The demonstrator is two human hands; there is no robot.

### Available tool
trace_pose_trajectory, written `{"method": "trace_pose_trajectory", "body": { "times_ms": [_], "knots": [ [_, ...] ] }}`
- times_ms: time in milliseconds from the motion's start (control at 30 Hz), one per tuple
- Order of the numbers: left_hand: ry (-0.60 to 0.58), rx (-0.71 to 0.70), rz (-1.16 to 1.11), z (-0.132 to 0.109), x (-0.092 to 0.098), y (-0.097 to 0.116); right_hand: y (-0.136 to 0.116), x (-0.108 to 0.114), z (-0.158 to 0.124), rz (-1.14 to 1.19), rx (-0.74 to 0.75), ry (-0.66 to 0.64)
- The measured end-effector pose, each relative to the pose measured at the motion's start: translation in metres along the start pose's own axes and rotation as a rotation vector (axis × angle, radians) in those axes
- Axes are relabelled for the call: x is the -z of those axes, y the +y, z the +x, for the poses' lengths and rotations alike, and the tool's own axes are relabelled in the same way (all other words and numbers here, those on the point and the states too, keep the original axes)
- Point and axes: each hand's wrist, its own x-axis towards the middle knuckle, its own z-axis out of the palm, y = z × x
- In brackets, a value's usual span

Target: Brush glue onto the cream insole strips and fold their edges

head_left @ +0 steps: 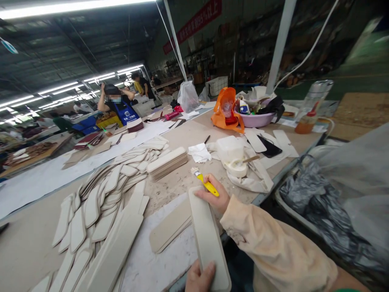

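Note:
A long pale strip with rounded corners (209,239) is held between my two hands over the table's near edge. My left hand (199,279) grips its near end, thumb on top. At the far end, my right hand (219,194) pinches the strip and also keeps a yellow-handled paintbrush (208,183) in its fingers, bristles pointing away. Just left of the strip, a few beige strips (170,227) lie on a white sheet (152,263). A neat stack of pale strips (167,163) stands beyond them.
Many loose pale pieces (100,202) spread over the left of the table. On the right are a white tub (230,149), tape roll (237,167), black phone (269,146), purple basin (257,120) and a bottle (306,121). A person in a blue apron (124,112) stands across.

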Motion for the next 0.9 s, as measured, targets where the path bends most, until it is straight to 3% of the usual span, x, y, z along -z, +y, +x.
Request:
{"method": "trace_pose_trajectory", "body": {
  "times_ms": [233, 367, 567, 700, 900],
  "knots": [
    [-0.014, 0.004, -0.047, -0.007, -0.005, 0.01, 0.006, 0.001, 0.0, -0.025, 0.006, 0.011],
    [-0.045, 0.011, -0.209, -0.014, -0.01, 0.015, 0.01, 0.001, 0.001, -0.016, -0.01, -0.02],
    [-0.296, 0.061, -0.506, -0.034, -0.007, 0.022, 0.02, 0.004, 0.002, 0.015, -0.011, 0.033],
    [-0.387, 0.049, -0.437, -0.035, -0.002, 0.022, 0.031, 0.005, 0.004, 0.011, -0.029, 0.031],
    [-0.291, 0.027, -0.271, -0.032, -0.006, 0.019, 0.033, 0.006, 0.005, -0.047, -0.019, 0.055]
  ]
}}
